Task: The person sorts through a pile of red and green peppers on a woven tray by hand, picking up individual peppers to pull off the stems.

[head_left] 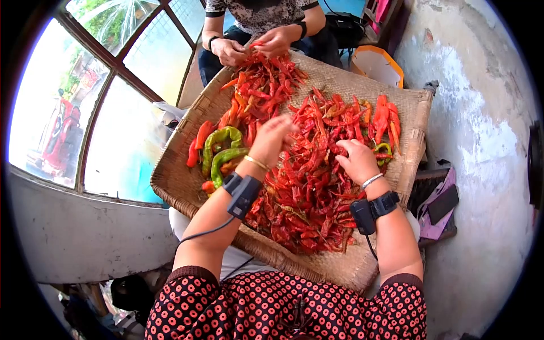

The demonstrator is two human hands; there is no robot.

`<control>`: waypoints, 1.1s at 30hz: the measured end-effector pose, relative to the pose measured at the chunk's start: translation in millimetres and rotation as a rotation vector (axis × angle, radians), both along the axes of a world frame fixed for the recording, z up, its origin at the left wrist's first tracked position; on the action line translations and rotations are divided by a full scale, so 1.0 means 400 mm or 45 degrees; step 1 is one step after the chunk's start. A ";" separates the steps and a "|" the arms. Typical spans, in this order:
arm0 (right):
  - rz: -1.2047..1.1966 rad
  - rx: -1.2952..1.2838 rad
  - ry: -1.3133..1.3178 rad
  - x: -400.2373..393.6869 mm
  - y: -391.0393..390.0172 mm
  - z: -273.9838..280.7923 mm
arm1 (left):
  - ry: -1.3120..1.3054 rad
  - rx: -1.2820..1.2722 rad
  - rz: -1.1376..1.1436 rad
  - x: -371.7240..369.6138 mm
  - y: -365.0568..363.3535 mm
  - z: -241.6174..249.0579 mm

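A large woven tray bears a heap of red peppers. Over the heap's left part is my left hand, its fingers blurred and pointing right; whether it holds anything does not show. My right hand rests at the right part of the heap, fingers bent onto the red peppers, with the fingertips partly hidden. Two curled green peppers lie left of my left hand. Beyond my right hand, a smaller green pepper and several larger red peppers lie near the tray's right side.
Across the tray sits another person, both hands at a red pepper above the far edge. An orange-rimmed container stands behind the tray's far right corner. Windows are at the left, a wall at the right, a purple bag beside the tray.
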State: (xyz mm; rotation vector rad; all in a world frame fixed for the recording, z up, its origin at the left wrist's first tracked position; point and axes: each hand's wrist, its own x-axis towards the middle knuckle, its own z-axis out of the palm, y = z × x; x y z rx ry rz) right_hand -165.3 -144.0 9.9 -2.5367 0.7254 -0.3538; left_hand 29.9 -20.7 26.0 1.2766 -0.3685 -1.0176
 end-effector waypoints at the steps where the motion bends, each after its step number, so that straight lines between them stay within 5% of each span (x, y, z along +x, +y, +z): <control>1: 0.033 0.007 -0.042 0.007 0.003 0.002 | -0.151 0.076 -0.134 -0.006 0.001 -0.012; 3: 0.114 0.023 -0.120 0.022 0.015 0.008 | -0.536 0.143 -0.252 -0.031 -0.003 -0.043; 6: 0.187 0.003 -0.067 0.035 0.026 -0.025 | -1.703 -0.028 -0.266 -0.030 -0.002 -0.074; 10: 0.170 0.068 0.008 0.041 0.032 -0.047 | -1.626 0.207 -0.550 -0.060 0.007 -0.088; 15: 0.271 0.032 -0.010 0.037 0.013 -0.067 | -1.638 0.041 -0.677 -0.084 -0.001 -0.107; 17: 0.161 0.670 -0.002 0.042 -0.004 -0.088 | -1.499 0.033 -0.685 -0.089 0.000 -0.101; 20: -0.028 1.122 -0.151 0.041 0.028 -0.030 | -1.286 0.040 -0.636 -0.106 0.005 -0.087; 26: -0.057 0.887 -0.166 0.035 0.038 -0.005 | -1.136 0.040 -0.547 -0.114 -0.001 -0.079; 30: -0.137 0.344 -0.365 0.013 0.009 0.001 | -1.071 -0.028 -0.758 -0.116 0.003 -0.068; 33: -0.140 0.782 -0.611 0.003 0.004 0.029 | -1.328 -0.135 -0.744 -0.125 0.007 -0.046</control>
